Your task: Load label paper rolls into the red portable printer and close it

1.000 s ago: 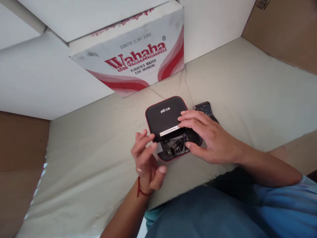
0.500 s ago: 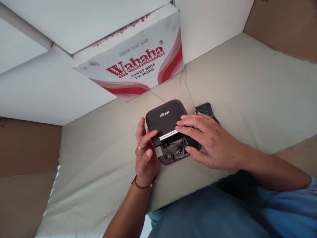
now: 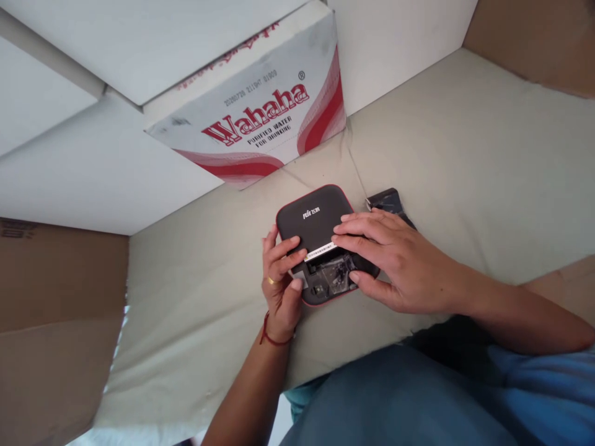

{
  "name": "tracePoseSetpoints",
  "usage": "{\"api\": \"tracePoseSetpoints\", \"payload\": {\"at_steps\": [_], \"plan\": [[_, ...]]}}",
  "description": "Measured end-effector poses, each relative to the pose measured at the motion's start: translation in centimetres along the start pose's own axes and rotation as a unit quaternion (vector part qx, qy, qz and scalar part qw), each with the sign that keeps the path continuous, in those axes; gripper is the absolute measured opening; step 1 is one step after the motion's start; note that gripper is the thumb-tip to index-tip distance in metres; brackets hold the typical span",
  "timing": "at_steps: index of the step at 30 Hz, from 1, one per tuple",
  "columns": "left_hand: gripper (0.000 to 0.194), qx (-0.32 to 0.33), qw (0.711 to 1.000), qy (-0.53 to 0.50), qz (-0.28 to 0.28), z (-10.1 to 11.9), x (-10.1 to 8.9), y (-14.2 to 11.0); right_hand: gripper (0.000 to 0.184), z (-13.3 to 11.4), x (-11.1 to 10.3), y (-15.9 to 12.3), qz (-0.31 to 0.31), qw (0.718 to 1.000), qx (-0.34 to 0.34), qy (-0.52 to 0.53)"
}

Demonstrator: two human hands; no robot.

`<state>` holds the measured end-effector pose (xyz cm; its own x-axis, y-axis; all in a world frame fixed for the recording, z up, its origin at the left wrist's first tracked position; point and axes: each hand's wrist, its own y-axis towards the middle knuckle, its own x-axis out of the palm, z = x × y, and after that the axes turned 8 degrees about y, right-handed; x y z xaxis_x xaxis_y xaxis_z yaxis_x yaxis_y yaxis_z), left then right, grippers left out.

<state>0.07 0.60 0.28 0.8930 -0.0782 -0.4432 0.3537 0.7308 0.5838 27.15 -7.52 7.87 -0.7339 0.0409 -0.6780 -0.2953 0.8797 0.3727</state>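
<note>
A small black device [image 3: 313, 217] with a red rim and a white logo lies on a pale cloth-covered table [image 3: 465, 167]. Its near part is uncovered and shows inner parts behind clear film. My left hand [image 3: 282, 279] grips the device's left edge, thumb on the near corner and fingers over the top. My right hand [image 3: 390, 260] holds its right side, fingers lying across a white label strip and thumb at the near edge. A black flat piece [image 3: 385, 201] lies just beyond my right hand.
A white and red carton [image 3: 260, 111] marked "Wahaha" stands behind the device against white panels. Brown cardboard [image 3: 51, 322] lines the left side, and more shows at the far right. My blue-clad legs fill the lower right.
My left hand, held free of the device a second ago, has moved right and closed on its left edge. My right hand has stayed in place on it.
</note>
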Motion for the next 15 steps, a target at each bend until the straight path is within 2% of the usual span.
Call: {"api": "tracePoseSetpoints", "payload": {"at_steps": [4,6,10,15], "plan": [[0.038,-0.044,0.999,-0.028,-0.004,-0.2,0.7,-0.2,0.045,0.4,0.0,-0.1,-0.002,1.0,-0.001,0.01],[0.052,-0.08,0.995,-0.056,-0.012,-0.2,0.9,0.0,0.045,0.5,0.0,-0.1,-0.003,1.0,0.0,0.013],[0.087,-0.152,0.975,-0.146,-0.063,0.3,0.9,0.4,0.045,0.4,0.2,-0.2,0.0,1.0,0.003,0.015],[0.1,-0.186,0.962,-0.181,-0.084,0.6,1.3,0.4,0.046,0.2,0.5,-0.3,0.028,1.0,-0.009,-0.003]]}}
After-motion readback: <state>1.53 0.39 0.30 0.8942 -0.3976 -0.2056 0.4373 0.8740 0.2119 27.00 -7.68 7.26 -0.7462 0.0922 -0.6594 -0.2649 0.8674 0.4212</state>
